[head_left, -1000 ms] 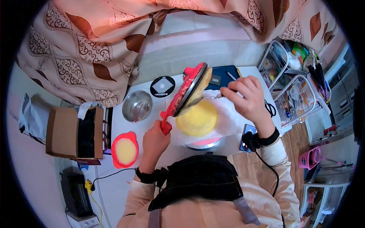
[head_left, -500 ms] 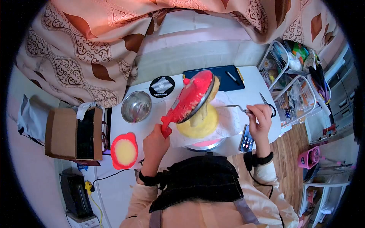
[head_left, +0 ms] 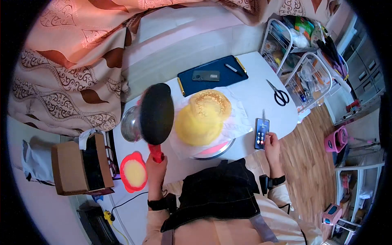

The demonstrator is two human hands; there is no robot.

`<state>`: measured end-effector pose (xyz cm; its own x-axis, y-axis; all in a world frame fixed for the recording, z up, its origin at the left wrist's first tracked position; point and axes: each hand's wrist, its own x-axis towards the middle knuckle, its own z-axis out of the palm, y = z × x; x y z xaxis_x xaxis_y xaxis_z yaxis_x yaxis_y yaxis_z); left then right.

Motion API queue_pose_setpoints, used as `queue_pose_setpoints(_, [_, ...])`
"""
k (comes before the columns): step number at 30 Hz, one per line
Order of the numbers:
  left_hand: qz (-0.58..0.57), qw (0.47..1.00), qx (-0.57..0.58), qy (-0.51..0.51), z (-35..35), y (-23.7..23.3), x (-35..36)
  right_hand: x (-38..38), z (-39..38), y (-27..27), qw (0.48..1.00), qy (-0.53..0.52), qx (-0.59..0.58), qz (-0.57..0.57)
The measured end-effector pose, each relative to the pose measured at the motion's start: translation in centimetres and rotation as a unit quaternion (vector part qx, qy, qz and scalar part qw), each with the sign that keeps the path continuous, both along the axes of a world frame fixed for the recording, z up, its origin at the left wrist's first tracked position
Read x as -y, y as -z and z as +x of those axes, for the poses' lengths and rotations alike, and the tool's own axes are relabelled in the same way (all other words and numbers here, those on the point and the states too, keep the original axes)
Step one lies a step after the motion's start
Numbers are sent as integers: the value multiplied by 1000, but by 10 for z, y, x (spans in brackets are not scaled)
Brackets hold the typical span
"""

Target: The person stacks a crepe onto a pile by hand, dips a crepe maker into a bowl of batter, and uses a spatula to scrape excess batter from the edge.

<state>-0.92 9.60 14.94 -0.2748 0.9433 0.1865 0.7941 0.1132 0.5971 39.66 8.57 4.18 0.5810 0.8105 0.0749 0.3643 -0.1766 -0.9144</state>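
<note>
Curtain: the patterned curtain (head_left: pixel 73 73) hangs behind the table, at the top and left.
Table: the white table (head_left: pixel 253 87) holds everything below.
Rack: a wire rack (head_left: pixel 302 69) packed with goods stands off the table's right end.
Box: a cardboard box (head_left: pixel 67 163) sits at the left, open side towards the table.
Tray: a dark blue tray (head_left: pixel 188 85) lies at the table's far edge, just behind the crepes.
Crepes: the yellow crepes (head_left: pixel 202 120) are stacked on white paper at mid-table, with a browner one on the far side.
Pan: the pan (head_left: pixel 157 112) is raised and tilted, its black face towards the camera, just left of the crepes.
Bowl: a steel bowl (head_left: pixel 130 124) is partly hidden behind the pan.
Dish: a red dish (head_left: pixel 134 172) of yellow batter lies near the left hand, on its left.
Left hand: the left hand (head_left: pixel 156 165) has its fingers wrapped tight around the pan's red handle (head_left: pixel 156 152).
Right hand: the right hand (head_left: pixel 272 143) touches the phone's near corner with its fingertips, fingers close together; whether it grips cannot be told.
Phone: the phone (head_left: pixel 261 132) lies flat, screen lit, right of the crepes.
Scissors: the scissors (head_left: pixel 279 94) lie beyond the phone.
</note>
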Motion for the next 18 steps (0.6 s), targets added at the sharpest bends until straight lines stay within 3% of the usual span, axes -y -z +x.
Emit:
queue_pose_setpoints(2, [-147, 948, 276, -64, -8, -5, 15, 10, 4, 24, 986, -83, -3, -144])
queue_pose_setpoints(3, [-140, 924, 351, -68, -14, 0, 24, 14, -11, -1, 980, -106, -39, -164])
queue_pose_setpoints(7, [-125, 861, 480, -110, -34, 17, 65, 20, -32, 7, 942, -183, 24, -281])
queue_pose_setpoints(8, [-126, 858, 486, -111, -39, 24, 76, 21, -31, 17, 923, -209, 9, -323])
queue_pose_setpoints(10, [-161, 827, 524, -125, -49, 36, 98, 14, -35, 29, 885, -270, 103, -365])
queue_pose_setpoints(14, [-204, 781, 576, -129, -58, 41, 120, 0, -66, 20, 890, -228, 84, -386])
queue_pose_setpoints(16, [-228, 775, 573, -136, -62, 50, 122, -9, -76, 29, 880, -215, 288, -310])
queue_pose_setpoints(18, [-261, 770, 566, -139, -64, 58, 120, -22, -74, 41, 880, -230, 261, -323])
